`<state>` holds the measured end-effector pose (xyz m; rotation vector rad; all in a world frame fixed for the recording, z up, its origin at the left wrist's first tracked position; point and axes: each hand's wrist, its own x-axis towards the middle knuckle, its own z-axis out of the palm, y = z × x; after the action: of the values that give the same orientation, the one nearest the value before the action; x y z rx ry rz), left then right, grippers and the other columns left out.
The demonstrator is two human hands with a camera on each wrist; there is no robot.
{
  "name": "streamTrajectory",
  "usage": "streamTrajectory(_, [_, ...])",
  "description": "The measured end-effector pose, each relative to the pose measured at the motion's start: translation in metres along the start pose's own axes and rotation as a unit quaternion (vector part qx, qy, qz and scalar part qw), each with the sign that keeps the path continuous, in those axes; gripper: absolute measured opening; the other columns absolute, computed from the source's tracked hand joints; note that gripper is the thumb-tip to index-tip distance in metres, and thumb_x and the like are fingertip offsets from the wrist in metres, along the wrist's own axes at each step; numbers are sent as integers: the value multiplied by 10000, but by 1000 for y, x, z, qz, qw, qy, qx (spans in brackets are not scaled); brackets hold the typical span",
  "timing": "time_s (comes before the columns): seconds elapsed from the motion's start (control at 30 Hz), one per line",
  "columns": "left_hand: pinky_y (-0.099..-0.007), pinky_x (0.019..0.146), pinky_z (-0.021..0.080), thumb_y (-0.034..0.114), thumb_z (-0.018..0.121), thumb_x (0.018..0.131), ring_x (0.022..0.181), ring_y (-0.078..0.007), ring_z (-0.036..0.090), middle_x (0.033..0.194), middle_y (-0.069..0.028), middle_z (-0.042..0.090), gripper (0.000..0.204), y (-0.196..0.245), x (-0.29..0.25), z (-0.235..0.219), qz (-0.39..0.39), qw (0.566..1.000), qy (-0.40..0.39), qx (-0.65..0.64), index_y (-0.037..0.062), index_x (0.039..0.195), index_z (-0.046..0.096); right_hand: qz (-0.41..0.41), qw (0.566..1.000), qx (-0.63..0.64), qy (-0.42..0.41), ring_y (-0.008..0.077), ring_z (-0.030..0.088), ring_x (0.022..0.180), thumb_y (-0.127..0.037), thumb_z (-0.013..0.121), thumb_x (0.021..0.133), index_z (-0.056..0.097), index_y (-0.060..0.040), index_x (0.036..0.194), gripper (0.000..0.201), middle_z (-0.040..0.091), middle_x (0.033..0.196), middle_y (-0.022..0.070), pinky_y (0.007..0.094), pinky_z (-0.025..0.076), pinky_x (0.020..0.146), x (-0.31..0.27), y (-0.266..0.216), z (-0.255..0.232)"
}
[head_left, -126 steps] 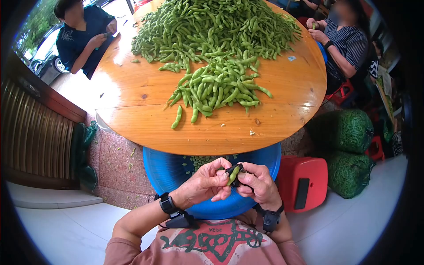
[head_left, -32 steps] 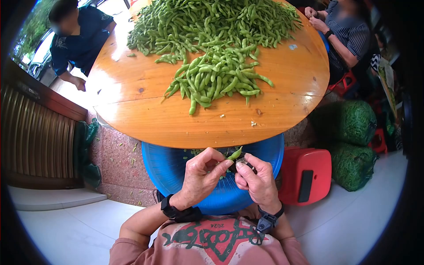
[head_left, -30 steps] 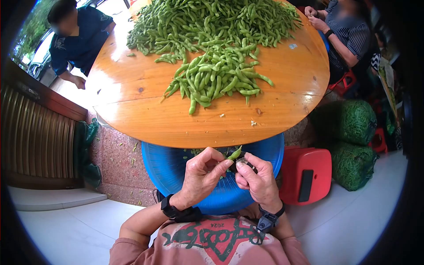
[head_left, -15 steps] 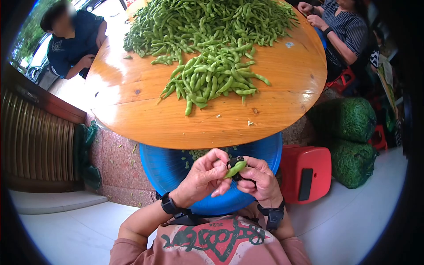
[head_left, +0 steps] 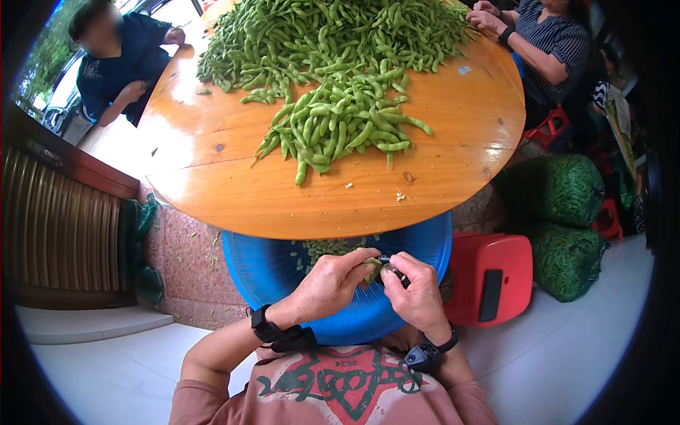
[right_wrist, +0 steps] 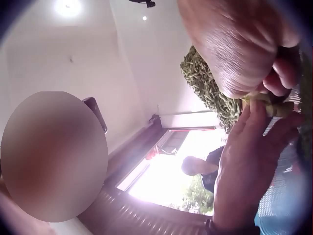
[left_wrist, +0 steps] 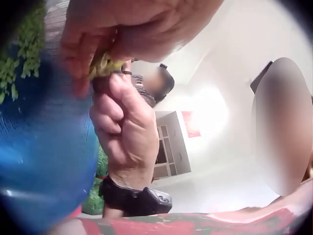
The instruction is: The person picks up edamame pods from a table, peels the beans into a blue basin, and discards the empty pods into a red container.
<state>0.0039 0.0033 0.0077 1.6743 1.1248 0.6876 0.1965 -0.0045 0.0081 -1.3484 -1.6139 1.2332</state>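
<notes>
My left hand (head_left: 322, 287) pinches an edamame pod (head_left: 370, 269) between thumb and fingers, above a blue basin (head_left: 244, 273). Close beside it, my right hand (head_left: 418, 294) grips a small black tool (head_left: 404, 277), its kind mostly hidden by the fingers, with the tip right at the pod. The left wrist view shows the pod (left_wrist: 105, 66) between both hands. From the right wrist, the pod (right_wrist: 276, 106) appears squeezed at the left fingertips. Loose shelled beans (head_left: 322, 249) lie in the basin.
A wooden table (head_left: 212, 188) carries a large mound of pods (head_left: 333, 35) and a smaller heap (head_left: 340, 127) nearer me. A red stool (head_left: 489, 280) stands right of the basin, by filled green net bags (head_left: 567, 262). Two people sit across at the sides.
One pod has left the table's near edge since the oldest frame. Over the last half second, the pod has turned and dropped lower between my hands, mostly covered by left fingers.
</notes>
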Motion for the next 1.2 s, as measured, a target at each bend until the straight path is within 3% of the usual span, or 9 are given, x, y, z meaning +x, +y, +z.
streamTrajectory(0.07, [-298,761,536,130,546,1024,828,-152,663,922,-95,687,304,-4,0,8,-135,968,-5,-213,-18,1287,579,-27,999,-41,22,347,610,709,13,613,863,610,38,911,55,580,784,166,392,477,599,2,1,8])
streamTrajectory(0.2, [-255,837,509,60,432,1022,934,-91,597,1053,-42,649,300,-15,1,30,-164,871,87,-454,-47,1259,582,-146,972,-154,106,386,619,748,38,606,853,604,27,960,107,579,875,171,440,512,639,3,-2,32])
streamTrajectory(0.3, [-236,828,500,71,441,1019,925,-88,595,1068,-26,652,266,-19,2,32,-37,972,102,-208,-26,1206,603,-168,962,-180,119,404,612,763,55,607,845,592,13,958,121,560,926,184,470,524,672,5,-5,39])
streamTrajectory(0.37, [-224,773,487,74,476,1020,890,-87,592,1072,-8,651,197,-25,7,40,-35,930,115,-347,7,1131,626,-183,959,-169,138,405,609,762,52,604,846,580,16,930,94,561,902,182,464,517,662,11,-6,36])
streamTrajectory(0.43, [-223,702,467,119,516,1038,821,-78,571,1023,-2,639,171,-21,7,38,-183,833,83,-516,23,1118,633,-157,967,-152,128,401,603,744,47,604,848,578,18,912,75,555,838,179,447,494,629,14,-10,23])
streamTrajectory(0.57, [-224,640,449,174,594,1028,712,-58,527,858,21,611,182,-10,4,14,-159,930,32,-331,23,1080,682,-112,985,-122,39,344,606,723,7,660,861,614,27,914,73,574,820,162,392,490,628,15,-16,-8])
streamTrajectory(0.7, [-240,647,488,148,614,1013,723,-108,613,862,-23,659,147,-7,2,13,-165,838,64,-516,23,1051,681,-104,991,-54,66,263,641,765,-82,777,834,683,5,1028,231,636,893,125,337,512,698,13,-13,-14])
streamTrajectory(1.03, [-259,586,480,141,585,1017,732,-131,639,872,-48,662,114,-6,-3,15,-111,829,51,-546,51,1070,630,-53,996,20,68,167,666,799,-12,791,796,723,-15,1043,256,688,918,80,285,531,715,4,-11,-3])
streamTrajectory(1.2, [-218,492,404,139,540,1033,599,-82,559,790,-16,612,67,1,0,13,-238,740,46,-627,121,1080,583,-131,991,17,28,159,673,778,32,755,800,732,-27,1051,259,695,904,71,276,528,690,6,-14,3])
